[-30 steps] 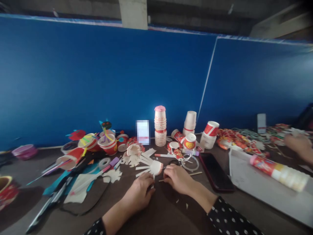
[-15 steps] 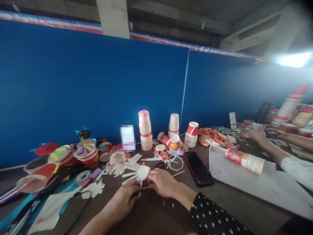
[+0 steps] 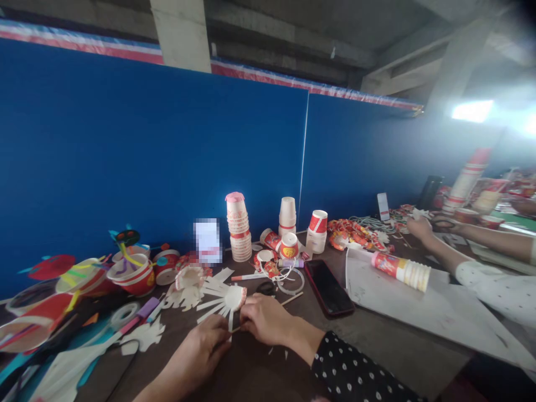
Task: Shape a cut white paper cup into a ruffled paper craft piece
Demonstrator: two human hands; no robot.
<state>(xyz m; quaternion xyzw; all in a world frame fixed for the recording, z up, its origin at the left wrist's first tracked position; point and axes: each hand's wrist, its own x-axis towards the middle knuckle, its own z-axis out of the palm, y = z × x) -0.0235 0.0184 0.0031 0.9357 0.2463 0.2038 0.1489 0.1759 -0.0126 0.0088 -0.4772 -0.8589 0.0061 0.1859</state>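
A white paper cup (image 3: 233, 298), cut into long strips that fan out from its round base, lies just beyond my hands. My left hand (image 3: 205, 343) is closed, its fingertips pinching the end of one strip. At the cup's right side is my right hand (image 3: 268, 319), its fingers closed on a thin stick (image 3: 237, 329) that points toward my left fingertips. My right fingers hide part of the cup's rim. Small paper scraps (image 3: 286, 354) lie below my right wrist. Scissors (image 3: 267, 287) with dark handles rest behind that hand.
A dark phone (image 3: 329, 287) lies to the right, beside white sheets (image 3: 402, 312) bearing a fallen cup stack (image 3: 401, 272). Stacked cups (image 3: 239, 234) stand along the blue partition (image 3: 167, 151). Decorated cups (image 3: 133, 273) and tape (image 3: 124, 316) crowd the left. A co-worker's hands (image 3: 420, 230) work at far right.
The view has turned a little to the right, so everything sits further left. The stick now reaches the left fingertips at the strip; both hands stay at the cut cup.
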